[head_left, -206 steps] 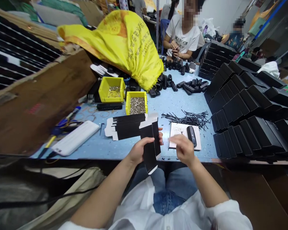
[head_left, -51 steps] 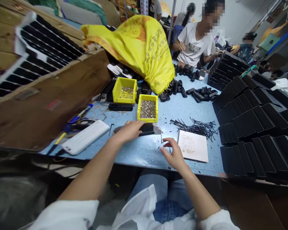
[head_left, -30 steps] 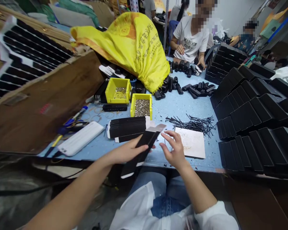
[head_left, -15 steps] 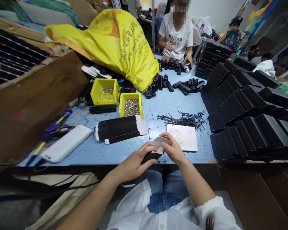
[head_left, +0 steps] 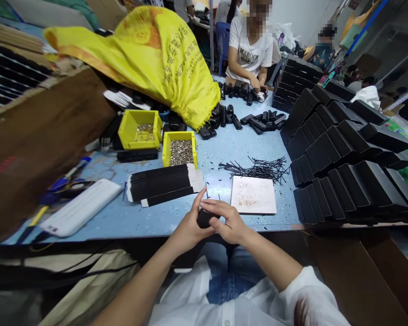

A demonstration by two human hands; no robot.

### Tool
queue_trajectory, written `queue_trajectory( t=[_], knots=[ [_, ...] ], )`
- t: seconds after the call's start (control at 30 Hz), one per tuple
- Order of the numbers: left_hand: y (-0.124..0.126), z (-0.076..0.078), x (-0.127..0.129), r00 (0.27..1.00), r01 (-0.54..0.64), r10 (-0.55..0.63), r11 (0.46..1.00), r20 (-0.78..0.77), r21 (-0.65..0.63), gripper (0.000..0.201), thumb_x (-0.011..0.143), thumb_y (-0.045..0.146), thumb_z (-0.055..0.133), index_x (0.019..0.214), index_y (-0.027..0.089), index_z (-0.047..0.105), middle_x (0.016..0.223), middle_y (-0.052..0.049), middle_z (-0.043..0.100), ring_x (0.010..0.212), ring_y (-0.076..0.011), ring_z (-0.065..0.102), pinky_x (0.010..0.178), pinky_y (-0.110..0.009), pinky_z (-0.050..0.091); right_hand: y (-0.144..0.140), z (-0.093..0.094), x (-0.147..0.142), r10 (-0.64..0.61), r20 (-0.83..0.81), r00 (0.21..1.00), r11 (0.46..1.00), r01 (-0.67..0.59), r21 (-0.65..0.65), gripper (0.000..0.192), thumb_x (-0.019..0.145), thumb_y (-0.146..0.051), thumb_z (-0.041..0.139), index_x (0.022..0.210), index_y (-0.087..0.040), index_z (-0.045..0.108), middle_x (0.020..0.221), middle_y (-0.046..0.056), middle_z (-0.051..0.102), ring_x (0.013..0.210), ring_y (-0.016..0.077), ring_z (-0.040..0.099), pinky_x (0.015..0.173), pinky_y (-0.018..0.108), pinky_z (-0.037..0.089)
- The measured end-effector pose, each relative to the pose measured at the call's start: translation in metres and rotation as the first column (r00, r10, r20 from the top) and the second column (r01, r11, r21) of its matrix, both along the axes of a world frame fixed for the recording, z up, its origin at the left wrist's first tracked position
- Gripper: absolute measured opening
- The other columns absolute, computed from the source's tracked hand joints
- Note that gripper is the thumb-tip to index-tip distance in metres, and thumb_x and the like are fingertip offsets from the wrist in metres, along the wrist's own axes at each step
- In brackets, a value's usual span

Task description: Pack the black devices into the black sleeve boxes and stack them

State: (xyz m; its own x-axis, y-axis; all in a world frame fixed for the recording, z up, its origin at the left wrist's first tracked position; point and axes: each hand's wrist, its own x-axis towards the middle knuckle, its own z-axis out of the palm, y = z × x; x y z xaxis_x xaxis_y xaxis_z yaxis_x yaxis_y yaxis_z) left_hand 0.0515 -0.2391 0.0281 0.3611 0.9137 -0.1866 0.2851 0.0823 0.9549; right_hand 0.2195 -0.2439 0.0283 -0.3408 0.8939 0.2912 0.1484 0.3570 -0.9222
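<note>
Left hand [head_left: 188,230] and right hand [head_left: 229,223] clasp a black box [head_left: 204,219] between them over the table's [head_left: 214,149] near edge. Closing its end seems in hand; the next move likely calls for square, steady pressing

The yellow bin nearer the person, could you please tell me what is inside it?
Small shiny metal pieces are spread across the yellow bin; anything beneath their top layer is covered and cannot be seen.
</note>
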Motion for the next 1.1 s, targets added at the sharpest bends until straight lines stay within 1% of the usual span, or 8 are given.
queue_trajectory(
  t=[0.07,0.27,0.4,0.53,0.67,0.8,1.0,1.1],
  knots=[
    [0.002,-0.007,-0.011,0.994,-0.109,0.108,0.991,-0.008,-0.08,0.098,0.067,0.041,0.076,0.146,0.022,0.021,0.127,-0.014,0.057,0.111,-0.0297,0.061,0.099,-0.047,0.046,0.028,-0.008,0.02,0.08,0.18,0.98,0.996,-0.07,-0.06,0.047,0.09,-0.043,0.053,0.135,-0.028,0.053,0.13,0.005,0.061,0.12,0.0212,0.057,0.105,0.041,0.043],
    [0.026,-0.031,-0.041,0.874,-0.183,0.383,0.83,0.3,-0.526,0.079,0.072,0.049,0.072,0.135,0.029,0.03,0.084,-0.001,0.066,0.069,-0.0213,0.067,0.065,-0.039,0.056,0.19,-0.033,0.07,-0.165,0.65,0.742,0.941,0.316,-0.122,0.043,0.085,-0.035,0.062,0.125,-0.018,0.06,0.117,0.01,0.067,0.099,0.0226,0.066,0.093,0.038,0.049],
    [0.033,-0.046,-0.044,0.793,-0.204,0.455,0.825,0.405,-0.527,0.064,0.075,0.044,0.071,0.127,0.027,0.037,0.081,-0.001,0.066,0.063,-0.0175,0.064,0.061,-0.033,0.054,0.299,-0.044,0.026,-0.174,0.647,0.743,0.957,0.282,-0.066,0.056,0.083,-0.028,0.064,0.136,-0.016,0.05,0.137,0.012,0.054,0.119,0.0223,0.056,0.106,0.034,0.04],
    [0.032,-0.052,-0.042,0.739,-0.239,0.51,0.809,0.44,-0.537,0.057,0.078,0.043,0.067,0.125,0.028,0.041,0.08,-0.001,0.065,0.061,-0.017,0.062,0.06,-0.032,0.053,0.351,-0.057,-0.022,-0.285,0.61,0.739,0.929,0.369,-0.012,0.05,0.095,-0.032,0.045,0.141,-0.014,0.041,0.147,0.016,0.041,0.134,0.0245,0.041,0.111,0.039,0.033],
    [0.033,-0.062,-0.047,0.714,-0.195,0.506,0.807,0.484,-0.557,0.055,0.079,0.041,0.066,0.126,0.028,0.042,0.084,-0.003,0.066,0.064,-0.0187,0.064,0.062,-0.034,0.054,0.337,-0.073,-0.014,-0.362,0.568,0.74,0.891,0.454,-0.024,0.04,0.093,-0.031,0.045,0.13,-0.016,0.051,0.126,0.013,0.06,0.117,0.0231,0.056,0.103,0.039,0.04],
    [0.038,-0.07,-0.055,0.597,-0.139,0.561,0.777,0.574,-0.614,0.055,0.078,0.037,0.065,0.128,0.026,0.045,0.091,-0.008,0.069,0.074,-0.025,0.068,0.067,-0.04,0.056,0.283,-0.069,0.042,-0.396,0.539,0.744,0.861,0.505,-0.065,0.048,0.078,-0.022,0.061,0.125,-0.014,0.055,0.122,0.012,0.059,0.11,0.0222,0.058,0.102,0.038,0.042],
    [0.055,-0.042,-0.058,0.205,-0.379,0.845,0.533,0.493,-0.757,0.03,0.097,0.032,0.041,0.116,0.018,0.06,0.098,-0.008,0.07,0.086,-0.0193,0.069,0.07,-0.03,0.059,0.141,-0.016,0.092,-0.27,0.17,0.948,0.95,0.291,-0.114,0.037,0.087,-0.03,0.056,0.124,-0.022,0.055,0.124,0.007,0.06,0.111,0.0194,0.059,0.096,0.034,0.048],
    [0.056,-0.028,-0.045,0.155,-0.425,0.872,0.483,0.464,-0.765,0.026,0.097,0.029,0.044,0.114,0.021,0.061,0.102,-0.005,0.07,0.085,-0.0166,0.068,0.073,-0.032,0.06,0.073,0.017,0.069,-0.128,0.083,0.988,0.991,0.124,0.054,0.034,0.089,-0.026,0.055,0.124,-0.025,0.055,0.121,0.008,0.061,0.111,0.021,0.059,0.096,0.039,0.049]
  ],
)
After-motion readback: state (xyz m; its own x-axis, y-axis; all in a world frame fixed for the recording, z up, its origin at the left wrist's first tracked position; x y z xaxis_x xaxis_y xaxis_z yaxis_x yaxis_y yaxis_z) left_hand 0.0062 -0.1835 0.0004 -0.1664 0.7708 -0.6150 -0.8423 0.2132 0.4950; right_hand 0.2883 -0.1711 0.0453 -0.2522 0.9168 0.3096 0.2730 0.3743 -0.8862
